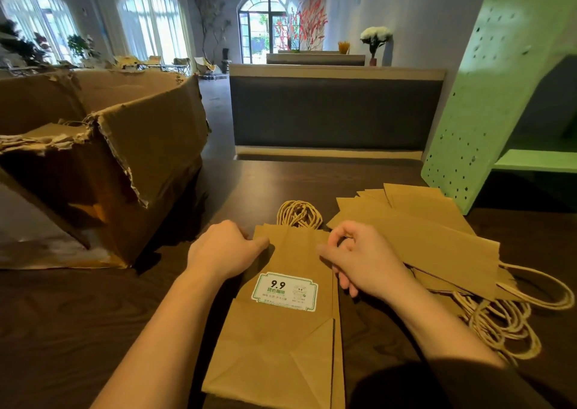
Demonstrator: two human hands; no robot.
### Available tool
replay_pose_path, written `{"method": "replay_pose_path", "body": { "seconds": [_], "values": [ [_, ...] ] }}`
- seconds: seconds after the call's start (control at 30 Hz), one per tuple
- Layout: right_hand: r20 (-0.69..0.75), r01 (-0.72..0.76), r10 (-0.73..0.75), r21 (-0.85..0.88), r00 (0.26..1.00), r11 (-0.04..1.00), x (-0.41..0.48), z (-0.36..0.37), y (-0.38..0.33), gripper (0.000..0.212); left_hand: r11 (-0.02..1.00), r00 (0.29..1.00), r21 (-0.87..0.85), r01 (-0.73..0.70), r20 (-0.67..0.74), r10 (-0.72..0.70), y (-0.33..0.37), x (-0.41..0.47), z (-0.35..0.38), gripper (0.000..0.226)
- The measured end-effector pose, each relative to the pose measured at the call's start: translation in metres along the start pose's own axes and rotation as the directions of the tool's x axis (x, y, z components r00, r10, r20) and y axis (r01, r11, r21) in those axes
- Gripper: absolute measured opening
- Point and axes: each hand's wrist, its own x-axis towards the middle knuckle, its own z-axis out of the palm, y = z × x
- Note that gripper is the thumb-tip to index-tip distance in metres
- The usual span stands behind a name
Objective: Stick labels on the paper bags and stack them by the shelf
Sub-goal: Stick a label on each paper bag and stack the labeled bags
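Observation:
A flat brown paper bag (281, 346) lies on the dark wooden table (78, 315) in front of me, its twine handles (299, 215) pointing away. A white and green label (284, 291) is stuck near its middle. My left hand (223, 249) grips the bag's upper left edge. My right hand (359, 258) holds the upper right edge with fingers curled. To the right lies a loose pile of several flat paper bags (431, 240) with their handles (505, 324) spilling toward me, beside the green perforated shelf (487, 102).
A large torn cardboard box (109, 165) stands open at the left on the table, with more bags inside. A bench back (334, 112) rises behind the table's far edge. The green shelf's lower board (537, 160) juts out at the right.

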Motion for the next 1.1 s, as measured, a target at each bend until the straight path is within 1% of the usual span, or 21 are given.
{"method": "replay_pose_path", "body": {
  "seconds": [0.03,0.1,0.13,0.17,0.2,0.23,0.27,0.3,0.33,0.43,0.5,0.57,0.67,0.73,0.8,0.83,0.9,0.97,1.03,1.1],
  "values": [
    [-0.081,0.057,-0.059,-0.033,0.995,0.998,0.001,-0.003,0.0,0.013,1.0,1.0,0.002,0.003,0.008,-0.003,0.0,0.001,0.0,0.052],
    [-0.245,0.127,-0.167,-0.171,0.955,0.977,0.005,-0.011,0.005,0.015,1.0,1.0,0.001,0.014,0.013,-0.014,-0.001,0.002,0.001,0.053],
    [-0.294,0.114,-0.189,-0.253,0.937,0.961,0.008,-0.015,0.009,0.012,1.0,1.0,0.002,0.019,0.015,-0.019,-0.002,0.003,0.0,0.053],
    [-0.312,0.058,-0.176,-0.352,0.934,0.934,0.011,-0.019,0.014,0.005,1.0,1.0,0.006,0.022,0.019,-0.022,-0.002,0.002,-0.001,0.053],
    [-0.3,-0.038,-0.119,-0.469,0.946,0.882,0.014,-0.023,0.02,0.016,1.0,0.999,0.009,0.026,0.026,-0.026,-0.002,0.002,-0.002,0.053],
    [-0.251,-0.134,-0.018,-0.575,0.968,0.807,0.017,-0.026,0.027,0.036,1.0,0.999,0.01,0.029,0.028,-0.029,-0.001,0.001,-0.003,0.054],
    [-0.21,-0.197,0.08,-0.631,0.974,0.751,0.019,-0.028,0.032,0.052,1.0,0.999,0.0,0.028,0.02,-0.028,-0.001,0.0,-0.003,0.054],
    [-0.19,-0.231,0.139,-0.658,0.972,0.716,0.022,-0.029,0.037,0.059,1.0,1.0,-0.024,0.017,-0.002,-0.017,0.0,-0.001,-0.004,0.054],
    [-0.185,-0.243,0.16,-0.671,0.97,0.701,0.023,-0.029,0.038,0.059,0.998,0.999,-0.066,-0.003,-0.032,0.001,0.001,-0.003,-0.004,0.053],
    [-0.212,-0.257,0.153,-0.658,0.965,0.707,0.027,-0.029,0.041,0.053,0.973,0.987,-0.21,-0.099,-0.144,0.069,0.009,-0.008,-0.003,0.044],
    [-0.177,-0.258,0.188,-0.684,0.966,0.683,0.029,-0.028,0.042,0.06,0.951,0.972,-0.267,-0.158,-0.214,0.101,0.013,-0.011,-0.002,0.04],
    [-0.149,-0.246,0.201,-0.719,0.968,0.65,0.028,-0.026,0.043,0.065,0.935,0.961,-0.298,-0.192,-0.252,0.117,0.014,-0.011,-0.001,0.04],
    [-0.184,-0.252,0.173,-0.748,0.968,0.614,0.027,-0.024,0.039,0.047,0.927,0.954,-0.315,-0.205,-0.278,0.116,0.014,-0.01,0.003,0.043],
    [-0.201,-0.262,0.168,-0.757,0.965,0.599,0.026,-0.019,0.035,0.037,0.926,0.957,-0.323,-0.194,-0.269,0.107,0.014,-0.008,0.005,0.044],
    [-0.207,-0.243,0.131,-0.751,0.97,0.614,0.027,-0.014,0.03,0.026,0.925,0.964,-0.336,-0.176,-0.25,0.092,0.014,-0.007,0.007,0.043],
    [-0.211,-0.225,0.098,-0.751,0.973,0.621,0.027,-0.013,0.028,0.023,0.924,0.966,-0.342,-0.169,-0.246,0.086,0.013,-0.006,0.007,0.043],
    [-0.25,-0.204,0.02,-0.739,0.968,0.643,0.027,-0.014,0.025,0.027,0.92,0.965,-0.357,-0.163,-0.251,0.074,0.013,-0.005,0.007,0.042],
    [-0.321,-0.205,-0.037,-0.684,0.946,0.7,0.027,-0.02,0.025,0.026,0.911,0.965,-0.378,-0.162,-0.254,0.066,0.013,-0.006,0.006,0.042],
    [-0.396,-0.215,-0.036,-0.569,0.917,0.794,0.028,-0.025,0.033,0.029,0.905,0.965,-0.394,-0.16,-0.254,0.06,0.012,-0.006,0.007,0.042],
    [-0.476,-0.19,-0.008,-0.367,0.879,0.911,0.027,-0.03,0.039,0.034,0.895,0.966,-0.417,-0.16,-0.251,0.056,0.013,-0.006,0.006,0.043]
  ]
}}
